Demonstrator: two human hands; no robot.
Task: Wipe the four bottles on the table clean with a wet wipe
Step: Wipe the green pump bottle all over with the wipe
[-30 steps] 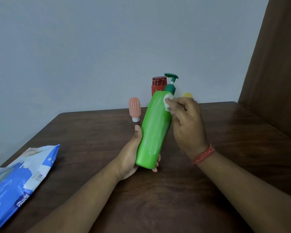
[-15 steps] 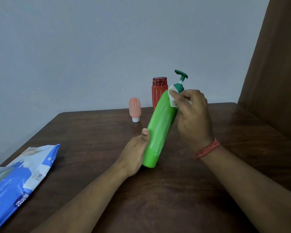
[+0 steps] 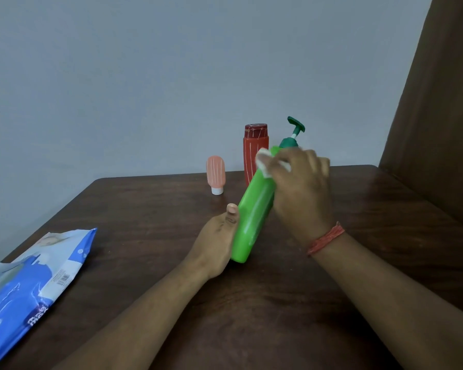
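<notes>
My left hand [image 3: 214, 244] grips the lower body of the green bottle [image 3: 254, 212], tilted above the middle of the table [image 3: 150, 209]. My right hand [image 3: 300, 188] clenches the wipe [image 3: 263, 162] against its shoulder, just under the pump. The red bottle [image 3: 253, 150] and the pink bottle [image 3: 215, 173] stand near the far edge; I see no fourth. The pack [image 3: 32, 284] lies at the left edge. I judge this bottle partly wiped; whether the others are done, I cannot tell.
</notes>
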